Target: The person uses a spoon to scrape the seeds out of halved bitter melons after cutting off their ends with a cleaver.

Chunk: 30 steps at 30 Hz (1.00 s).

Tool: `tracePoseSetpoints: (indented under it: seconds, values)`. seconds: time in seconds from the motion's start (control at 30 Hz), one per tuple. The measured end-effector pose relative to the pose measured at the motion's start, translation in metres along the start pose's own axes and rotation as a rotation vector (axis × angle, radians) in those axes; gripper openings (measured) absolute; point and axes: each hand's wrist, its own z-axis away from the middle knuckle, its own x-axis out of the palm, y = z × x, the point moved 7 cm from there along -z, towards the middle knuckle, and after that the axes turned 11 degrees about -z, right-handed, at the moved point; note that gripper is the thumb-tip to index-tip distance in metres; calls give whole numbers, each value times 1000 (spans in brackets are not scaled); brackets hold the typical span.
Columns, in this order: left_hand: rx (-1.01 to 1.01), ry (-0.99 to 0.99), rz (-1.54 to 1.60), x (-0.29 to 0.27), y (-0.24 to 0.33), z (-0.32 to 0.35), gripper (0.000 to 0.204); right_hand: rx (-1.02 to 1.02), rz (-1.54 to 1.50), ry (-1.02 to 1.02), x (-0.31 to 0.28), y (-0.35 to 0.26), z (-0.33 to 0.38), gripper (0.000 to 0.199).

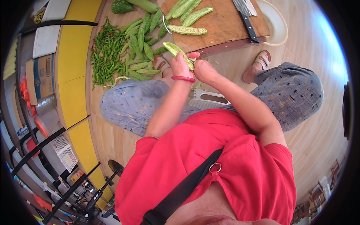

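Note:
Above my lap, my left hand (180, 66), with a red bangle at the wrist, is closed round a halved bitter melon (172, 48), whose pale hollow inside faces up. Against the near end of that half is my right hand (206, 71), its fingers curled closed. A small metallic bit shows between the hands; what the right hand grips is mostly hidden. Just beyond lies a wooden cutting board (225, 28). On its left part rest several bitter melon halves (197, 17), and one half with seeds (187, 29) lies nearest to me.
A black-handled kitchen knife (248, 26) lies on the board's right side, beside a white basin (280, 24). Whole bitter melons (141, 37) and a heap of green chillies (107, 52) spread over the floor at left. Yellow-fronted shelving (73, 97) lines the left; a fan (115, 167) stands lower left.

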Motion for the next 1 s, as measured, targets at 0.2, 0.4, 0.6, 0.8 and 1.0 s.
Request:
tracePoseSetpoints:
  seconds: [0.2,0.4,0.6,0.8,1.0]
  values:
    - [-144,-208,54,-2,25,-22,19,109,-362,-128,-5,5,0,32]
    - [-135,-383,-38,0,29,-32,31,-27,-519,-146,-40,-9,7,23]
    - [-194,-356,-67,15,24,-18,30,-351,327,184,-53,-44,17,19]
    - [-192,-347,-116,19,27,-9,30,-418,267,280,-45,-51,22,17]
    - [-211,-253,-181,13,24,-2,35,-299,329,102,-23,-36,19,18]
